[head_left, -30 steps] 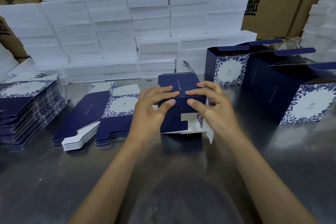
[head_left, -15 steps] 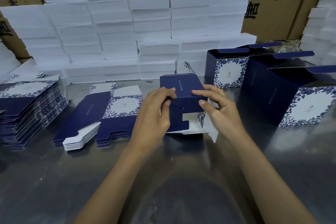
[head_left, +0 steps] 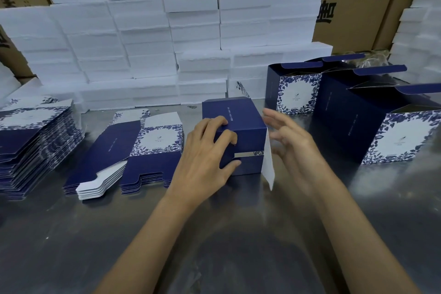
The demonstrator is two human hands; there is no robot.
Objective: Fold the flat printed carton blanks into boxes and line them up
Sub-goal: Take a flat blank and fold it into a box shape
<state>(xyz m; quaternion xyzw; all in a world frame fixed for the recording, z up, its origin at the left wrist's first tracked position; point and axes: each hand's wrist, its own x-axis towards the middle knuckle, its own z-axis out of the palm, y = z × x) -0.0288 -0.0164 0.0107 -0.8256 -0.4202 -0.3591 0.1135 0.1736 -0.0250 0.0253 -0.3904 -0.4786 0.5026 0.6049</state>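
A: Head view: where's the box?

B: Box [head_left: 235, 136] sits on the surface [head_left: 214, 234], centre, between the flat blanks [head_left: 133, 150] and the finished boxes [head_left: 372, 114] on the right.

A: Hands?

B: Left hand [head_left: 205, 162] has its fingers [head_left: 224, 137] clamped over the near panel, probably pinning the bottom flaps shut. Right hand [head_left: 293, 148] is off it, fingers spread, holding nothing.

A: Why?

B: White flap [head_left: 267, 162] sticks out on that side. Likely tucks next.

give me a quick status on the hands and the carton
Left hand pressing on the half-folded carton. Right hand open, off it beside the loose white flap. Nothing in the way.
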